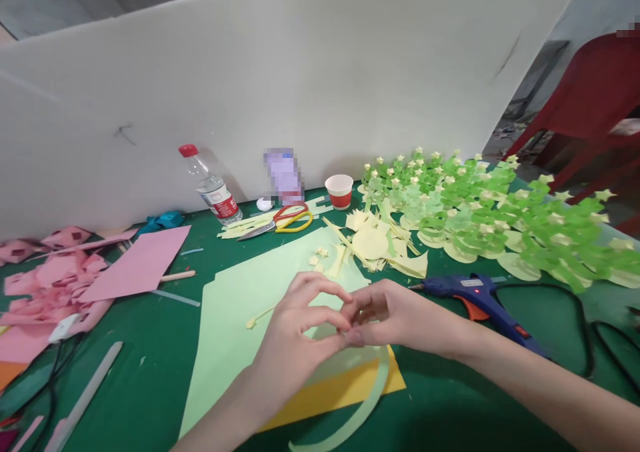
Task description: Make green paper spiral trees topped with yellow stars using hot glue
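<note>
My left hand (305, 332) and my right hand (383, 312) meet over the middle of the table, fingertips pinched together. A long, narrow pale green paper strip (373, 405) curves out from beneath my right hand toward the front edge of the view. Its pinched end is hidden by my fingers. Below my hands lie a light green paper sheet (225, 365) and a yellow sheet (320, 399). Several small folded paper stars (320, 259) rest on the green sheet, beyond my fingers. A thin yellow strip with a knotted end (253, 322) lies left of my left hand.
A blue glue gun (480, 299) with a black cord lies at right, near my right forearm. Behind are scissors (280, 224), a water bottle (213, 189), a paper cup (340, 192), yellow scraps (373, 242) and green paper plants (480, 205). Pink paper (140, 262) fills the left.
</note>
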A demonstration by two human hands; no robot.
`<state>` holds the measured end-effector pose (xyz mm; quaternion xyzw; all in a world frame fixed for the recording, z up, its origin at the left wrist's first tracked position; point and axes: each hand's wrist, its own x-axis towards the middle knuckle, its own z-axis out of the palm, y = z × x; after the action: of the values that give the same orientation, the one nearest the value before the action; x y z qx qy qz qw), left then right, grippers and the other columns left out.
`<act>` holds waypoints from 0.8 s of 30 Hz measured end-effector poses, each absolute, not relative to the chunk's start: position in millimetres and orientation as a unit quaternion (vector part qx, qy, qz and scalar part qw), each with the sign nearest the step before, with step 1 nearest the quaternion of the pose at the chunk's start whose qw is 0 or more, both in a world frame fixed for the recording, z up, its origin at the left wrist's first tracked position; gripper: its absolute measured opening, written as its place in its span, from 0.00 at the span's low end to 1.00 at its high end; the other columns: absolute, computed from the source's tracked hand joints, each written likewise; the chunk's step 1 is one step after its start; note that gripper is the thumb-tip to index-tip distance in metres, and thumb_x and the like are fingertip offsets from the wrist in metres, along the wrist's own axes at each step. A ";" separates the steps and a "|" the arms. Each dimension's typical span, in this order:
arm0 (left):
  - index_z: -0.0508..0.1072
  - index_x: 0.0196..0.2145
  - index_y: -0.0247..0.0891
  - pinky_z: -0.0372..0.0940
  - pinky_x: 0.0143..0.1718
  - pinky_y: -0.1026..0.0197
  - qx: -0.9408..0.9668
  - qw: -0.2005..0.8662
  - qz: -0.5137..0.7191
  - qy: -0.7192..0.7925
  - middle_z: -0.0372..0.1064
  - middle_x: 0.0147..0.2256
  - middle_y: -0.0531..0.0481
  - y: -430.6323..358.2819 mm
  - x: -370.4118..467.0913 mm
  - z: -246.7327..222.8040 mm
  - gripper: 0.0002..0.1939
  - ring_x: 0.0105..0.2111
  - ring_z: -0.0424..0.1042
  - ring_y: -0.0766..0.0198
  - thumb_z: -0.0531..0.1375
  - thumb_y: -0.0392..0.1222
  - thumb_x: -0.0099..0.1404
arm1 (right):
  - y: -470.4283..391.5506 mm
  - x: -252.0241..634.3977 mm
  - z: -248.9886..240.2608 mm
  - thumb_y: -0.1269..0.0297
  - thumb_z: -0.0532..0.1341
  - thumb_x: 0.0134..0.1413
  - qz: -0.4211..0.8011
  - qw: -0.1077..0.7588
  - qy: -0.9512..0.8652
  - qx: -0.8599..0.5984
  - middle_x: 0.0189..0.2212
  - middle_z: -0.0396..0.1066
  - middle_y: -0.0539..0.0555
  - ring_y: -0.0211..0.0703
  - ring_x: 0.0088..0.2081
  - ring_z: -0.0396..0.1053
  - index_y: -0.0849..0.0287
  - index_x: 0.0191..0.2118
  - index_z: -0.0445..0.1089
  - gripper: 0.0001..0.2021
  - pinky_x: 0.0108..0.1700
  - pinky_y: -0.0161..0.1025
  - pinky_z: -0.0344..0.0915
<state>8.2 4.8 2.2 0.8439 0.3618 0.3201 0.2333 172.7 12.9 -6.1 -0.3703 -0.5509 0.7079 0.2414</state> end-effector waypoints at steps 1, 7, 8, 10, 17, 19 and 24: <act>0.73 0.21 0.39 0.63 0.39 0.58 0.855 0.233 0.306 0.348 0.69 0.34 0.49 5.0 7.1 3.4 0.06 0.39 0.63 0.61 0.61 0.34 0.54 | 13.4 174.1 -5.5 0.65 0.64 0.38 0.704 0.236 -0.559 -0.369 0.22 0.65 0.48 0.32 0.26 0.59 0.64 0.26 0.69 0.08 0.32 0.32 0.56; 0.74 0.38 0.41 0.62 0.45 0.58 0.903 0.216 0.226 0.294 0.65 0.47 0.46 6.0 2.1 8.9 0.13 0.47 0.58 0.60 0.52 0.32 0.62 | 15.2 179.6 -3.9 0.62 0.61 0.41 0.675 0.213 -0.589 -0.390 0.22 0.64 0.49 0.33 0.26 0.58 0.64 0.27 0.70 0.09 0.30 0.33 0.55; 0.73 0.38 0.40 0.62 0.46 0.58 0.905 0.216 0.220 0.293 0.64 0.47 0.45 6.0 2.2 8.7 0.13 0.47 0.57 0.60 0.51 0.31 0.62 | 15.1 179.5 -4.0 0.61 0.61 0.42 0.676 0.216 -0.587 -0.390 0.22 0.64 0.49 0.33 0.26 0.58 0.64 0.27 0.69 0.09 0.30 0.33 0.55; 0.73 0.38 0.39 0.62 0.45 0.58 0.902 0.218 0.229 0.294 0.65 0.46 0.44 6.0 3.1 7.8 0.13 0.47 0.58 0.60 0.50 0.31 0.63 | 14.9 178.8 -4.7 0.60 0.61 0.43 0.688 0.224 -0.576 -0.380 0.24 0.65 0.50 0.33 0.27 0.58 0.64 0.28 0.70 0.10 0.31 0.33 0.55; 0.73 0.24 0.40 0.62 0.42 0.57 0.843 0.231 0.350 0.336 0.69 0.34 0.50 3.1 6.6 6.4 0.07 0.40 0.62 0.61 0.60 0.31 0.55 | 14.2 176.3 -6.2 0.61 0.64 0.40 0.720 0.232 -0.540 -0.370 0.25 0.66 0.48 0.31 0.28 0.60 0.63 0.28 0.70 0.10 0.34 0.32 0.57; 0.70 0.20 0.38 0.62 0.41 0.57 0.826 0.238 0.367 0.355 0.68 0.32 0.50 2.1 7.1 5.5 0.07 0.38 0.63 0.62 0.61 0.30 0.53 | 13.5 175.5 -6.4 0.62 0.65 0.38 0.724 0.237 -0.530 -0.372 0.24 0.66 0.48 0.32 0.28 0.61 0.63 0.27 0.70 0.09 0.34 0.32 0.57; 0.69 0.19 0.37 0.62 0.34 0.60 0.816 0.229 0.361 0.388 0.63 0.28 0.52 2.7 8.9 0.1 0.07 0.33 0.62 0.64 0.62 0.30 0.51 | 12.7 173.9 -7.2 0.63 0.64 0.39 0.713 0.248 -0.531 -0.386 0.25 0.67 0.49 0.32 0.29 0.61 0.63 0.27 0.70 0.09 0.34 0.32 0.58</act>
<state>8.9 2.7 0.1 0.8161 0.3885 0.3614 0.2291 173.9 12.7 -7.2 -0.3856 -0.5311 0.7127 0.2475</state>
